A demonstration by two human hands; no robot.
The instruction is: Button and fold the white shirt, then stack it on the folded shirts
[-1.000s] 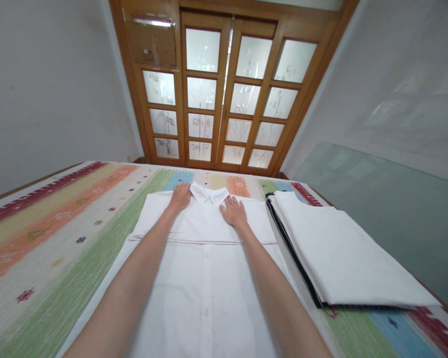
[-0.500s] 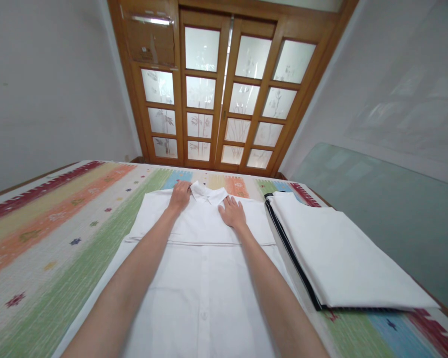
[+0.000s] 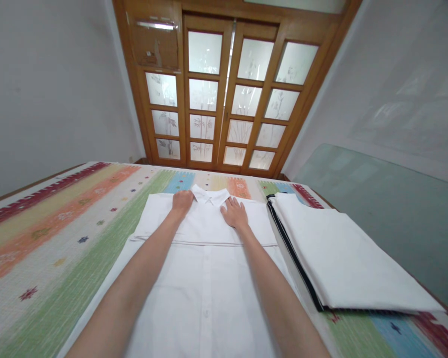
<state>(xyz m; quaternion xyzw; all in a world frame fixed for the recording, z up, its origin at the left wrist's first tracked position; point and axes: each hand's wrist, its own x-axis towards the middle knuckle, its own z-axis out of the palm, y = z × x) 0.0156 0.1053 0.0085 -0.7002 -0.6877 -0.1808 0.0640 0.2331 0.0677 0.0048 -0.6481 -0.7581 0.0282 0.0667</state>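
Note:
A white button-up shirt lies front up before me, its sleeves folded straight across the chest. Its pointed collar is at the far end. My left hand is closed at the shoulder just left of the collar, fingers curled onto the shirt fabric; the fingertips are hidden. To the right of the collar, my right hand rests on the shirt with its fingers stretched out, touching the cloth near the collar's edge.
A stack of folded white and black clothing lies to the right of the shirt. Beneath everything is a striped, patterned bed cover. A pale green headboard-like panel stands at right; wooden glass-paned doors are at the back.
My left hand has curled more tightly and drawn slightly toward me beside the collar. The right hand stays almost where it was. The whole view has shifted slightly.

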